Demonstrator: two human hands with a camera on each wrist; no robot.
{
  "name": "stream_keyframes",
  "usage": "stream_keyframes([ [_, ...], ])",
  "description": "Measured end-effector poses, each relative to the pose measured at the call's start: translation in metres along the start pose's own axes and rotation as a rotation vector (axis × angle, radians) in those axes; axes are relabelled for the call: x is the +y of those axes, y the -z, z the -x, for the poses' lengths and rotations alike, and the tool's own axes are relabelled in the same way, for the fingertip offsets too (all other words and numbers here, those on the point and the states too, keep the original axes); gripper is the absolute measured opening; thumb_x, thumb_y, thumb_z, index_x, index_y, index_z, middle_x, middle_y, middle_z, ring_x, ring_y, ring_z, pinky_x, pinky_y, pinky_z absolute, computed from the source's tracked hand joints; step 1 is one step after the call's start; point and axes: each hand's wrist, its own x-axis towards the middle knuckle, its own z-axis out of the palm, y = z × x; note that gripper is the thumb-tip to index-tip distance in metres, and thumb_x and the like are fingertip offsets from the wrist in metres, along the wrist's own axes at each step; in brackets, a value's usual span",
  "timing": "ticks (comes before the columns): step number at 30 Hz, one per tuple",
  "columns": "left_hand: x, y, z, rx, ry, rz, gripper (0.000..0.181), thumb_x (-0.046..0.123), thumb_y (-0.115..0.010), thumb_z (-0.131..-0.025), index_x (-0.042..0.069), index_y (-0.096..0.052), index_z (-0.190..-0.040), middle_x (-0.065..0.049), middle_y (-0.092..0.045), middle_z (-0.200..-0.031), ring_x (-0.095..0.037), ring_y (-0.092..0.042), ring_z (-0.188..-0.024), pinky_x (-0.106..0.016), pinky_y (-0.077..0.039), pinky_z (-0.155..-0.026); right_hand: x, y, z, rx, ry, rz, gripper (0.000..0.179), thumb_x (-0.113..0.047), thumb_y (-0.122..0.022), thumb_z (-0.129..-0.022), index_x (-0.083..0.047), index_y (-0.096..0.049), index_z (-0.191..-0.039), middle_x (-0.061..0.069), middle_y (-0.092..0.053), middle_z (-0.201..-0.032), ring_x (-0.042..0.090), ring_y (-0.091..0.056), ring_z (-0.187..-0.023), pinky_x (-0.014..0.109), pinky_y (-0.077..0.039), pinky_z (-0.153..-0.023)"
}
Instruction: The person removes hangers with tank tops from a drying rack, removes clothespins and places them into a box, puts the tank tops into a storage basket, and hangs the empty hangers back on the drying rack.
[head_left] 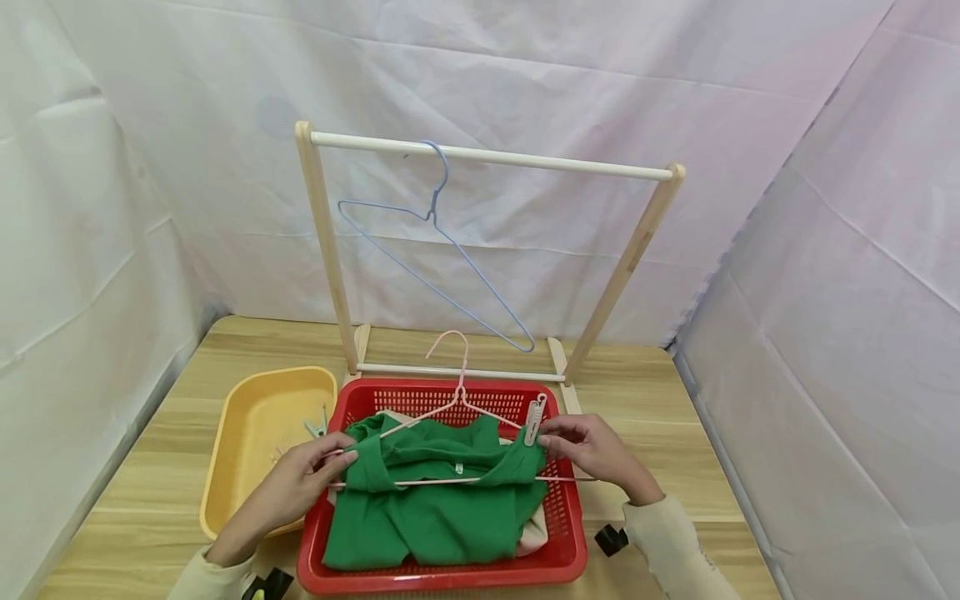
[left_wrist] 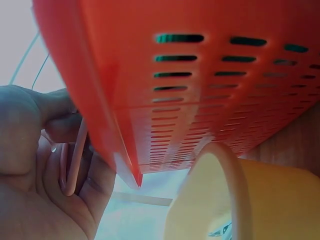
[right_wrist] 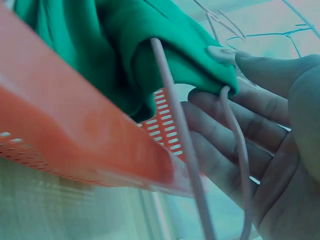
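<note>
A green tank top (head_left: 438, 533) hangs by its straps over a pink clothes hanger (head_left: 462, 375), above and inside a red basket (head_left: 442, 581). My left hand (head_left: 303, 479) holds the hanger's left end, thumb and fingertips at the left strap; the bent wire end shows among my fingers in the left wrist view. A pale clothes peg (head_left: 534, 422) stands clipped on the right strap. Right beside it, my right hand (head_left: 588, 450) pinches the strap's outer edge. The hanger's wires run past that hand's fingers (right_wrist: 250, 115) in the right wrist view.
Left of the basket stands a yellow tub (head_left: 247, 433) with several pegs (head_left: 316, 427) inside. Behind is a wooden rack with a white rail (head_left: 525, 160), where a blue hanger (head_left: 433, 218) hangs. Beige cloth (head_left: 534, 533) lies under the green top.
</note>
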Motion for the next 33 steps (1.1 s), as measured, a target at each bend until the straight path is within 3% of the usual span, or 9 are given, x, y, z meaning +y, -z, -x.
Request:
stream_keyframes([
  [10, -0.001, 0.000, 0.000, -0.008, 0.045, 0.008, 0.013, 0.023, -0.054, -0.103, 0.014, -0.064, -0.104, 0.000, -0.061, -0.079, -0.008, -0.061, -0.071, -0.026, -0.057, -0.064, -0.003, 0.006, -0.011, -0.015, -0.094, -0.070, 0.028, -0.020, -0.061, -0.100, -0.003, -0.062, -0.122, 0.011, -0.070, -0.101, 0.017, -0.071, -0.085, 0.034, -0.060, -0.071],
  [13, -0.001, 0.000, 0.000, -0.006, 0.051, 0.014, 0.014, 0.024, -0.054, -0.103, 0.014, -0.064, -0.104, 0.000, -0.060, -0.078, -0.009, -0.062, -0.070, -0.027, -0.057, -0.063, -0.006, 0.007, -0.013, -0.019, -0.101, -0.085, 0.025, -0.020, -0.060, -0.100, -0.003, -0.062, -0.119, 0.012, -0.070, -0.099, 0.017, -0.070, -0.085, 0.037, -0.060, -0.071],
  [20, -0.003, -0.001, 0.001, -0.007, 0.059, 0.003, 0.015, 0.027, -0.054, -0.103, 0.016, -0.063, -0.103, -0.001, -0.059, -0.076, -0.013, -0.062, -0.067, -0.030, -0.057, -0.060, -0.011, 0.008, -0.017, -0.006, -0.094, -0.060, 0.037, -0.020, -0.057, -0.102, -0.001, -0.056, -0.134, 0.011, -0.069, -0.097, 0.019, -0.067, -0.082, 0.042, -0.059, -0.073],
  [26, -0.002, 0.000, 0.001, -0.004, 0.050, 0.001, 0.014, 0.027, -0.054, -0.103, 0.016, -0.064, -0.103, -0.002, -0.061, -0.078, -0.013, -0.062, -0.068, -0.031, -0.058, -0.060, -0.012, 0.008, -0.018, -0.012, -0.068, -0.083, 0.027, -0.018, -0.056, -0.102, -0.003, -0.063, -0.123, 0.011, -0.070, -0.096, 0.020, -0.068, -0.082, 0.045, -0.058, -0.075],
  [33, -0.001, -0.003, 0.003, 0.020, 0.030, 0.001, 0.012, 0.025, -0.055, -0.103, 0.016, -0.064, -0.102, -0.001, -0.060, -0.076, -0.012, -0.062, -0.066, -0.029, -0.057, -0.059, -0.009, 0.008, -0.020, -0.054, -0.008, -0.096, 0.020, -0.018, -0.053, -0.104, -0.007, -0.066, -0.115, 0.004, -0.072, -0.091, 0.020, -0.069, -0.083, 0.037, -0.058, -0.075],
])
